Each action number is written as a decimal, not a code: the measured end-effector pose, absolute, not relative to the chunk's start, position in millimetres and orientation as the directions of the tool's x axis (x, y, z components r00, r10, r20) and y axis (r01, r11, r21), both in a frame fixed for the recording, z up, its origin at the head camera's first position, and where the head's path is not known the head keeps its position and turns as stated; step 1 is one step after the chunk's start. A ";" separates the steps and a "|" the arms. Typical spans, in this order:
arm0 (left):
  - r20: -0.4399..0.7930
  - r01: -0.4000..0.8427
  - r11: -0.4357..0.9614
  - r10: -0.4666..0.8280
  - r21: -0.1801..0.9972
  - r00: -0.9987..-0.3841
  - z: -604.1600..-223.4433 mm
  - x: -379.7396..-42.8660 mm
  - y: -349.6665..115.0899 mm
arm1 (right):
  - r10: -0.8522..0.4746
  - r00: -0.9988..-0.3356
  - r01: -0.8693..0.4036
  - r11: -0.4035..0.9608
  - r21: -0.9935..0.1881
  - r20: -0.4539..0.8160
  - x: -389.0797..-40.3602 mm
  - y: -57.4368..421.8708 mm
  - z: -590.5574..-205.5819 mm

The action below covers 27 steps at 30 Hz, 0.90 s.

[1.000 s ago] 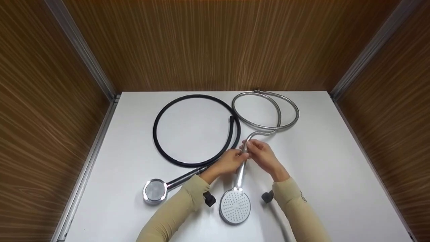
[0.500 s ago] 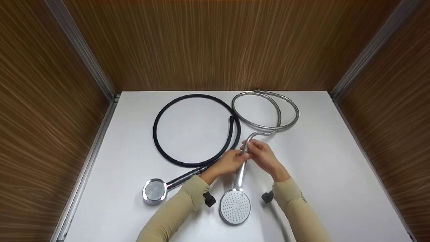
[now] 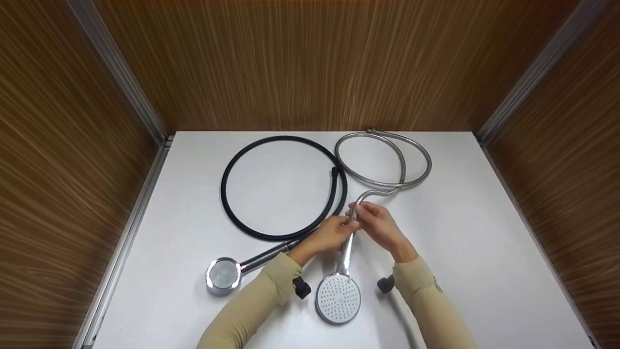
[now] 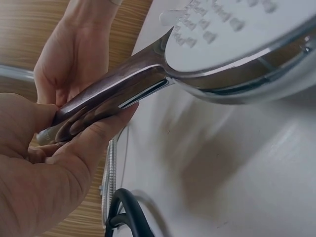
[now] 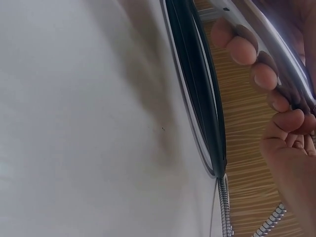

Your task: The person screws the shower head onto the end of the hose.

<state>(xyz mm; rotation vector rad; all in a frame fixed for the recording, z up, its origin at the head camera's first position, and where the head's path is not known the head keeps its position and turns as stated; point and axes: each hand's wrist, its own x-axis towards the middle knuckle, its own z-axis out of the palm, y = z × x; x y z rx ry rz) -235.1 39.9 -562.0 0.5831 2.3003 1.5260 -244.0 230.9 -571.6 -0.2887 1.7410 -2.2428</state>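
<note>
A chrome shower head (image 3: 338,298) with a white nozzle face points toward the person. My left hand (image 3: 332,232) grips its handle (image 4: 113,84) near the far end, fingers curled underneath. Right at that end, my right hand (image 3: 382,225) pinches the end of a silver metal shower hose (image 3: 373,193). The joint between hose and handle is mostly hidden by the fingers. In the right wrist view the right hand (image 5: 291,168) shows below the left hand's fingers (image 5: 242,49), which line the handle.
A second shower head (image 3: 224,275), with a dark handle, lies left of the left forearm. A black hose (image 3: 224,194) is looped behind it on the white table (image 3: 184,213). The silver hose's coil lies at the back right. Wood-grain walls (image 3: 310,68) enclose the table.
</note>
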 end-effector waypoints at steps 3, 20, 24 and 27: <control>-0.043 0.154 0.346 0.500 0.925 -0.865 -560.9 -234.8 40.1 | -0.328 -0.945 0.091 -0.218 -0.972 -0.015 -243.6 230.3 -570.6; -0.078 0.109 0.345 0.485 0.932 -0.871 -559.9 -233.4 42.3 | -0.203 -0.978 0.065 -0.060 -0.996 -0.051 -245.7 230.0 -569.3; -0.069 0.121 0.346 0.489 0.930 -0.869 -559.7 -234.0 42.6 | -0.241 -0.969 0.086 -0.125 -0.988 -0.054 -245.1 229.8 -568.7; -0.072 0.115 0.340 0.491 0.933 -0.868 -559.9 -234.3 43.2 | -0.277 -0.960 0.090 -0.165 -0.982 -0.042 -244.7 230.9 -568.3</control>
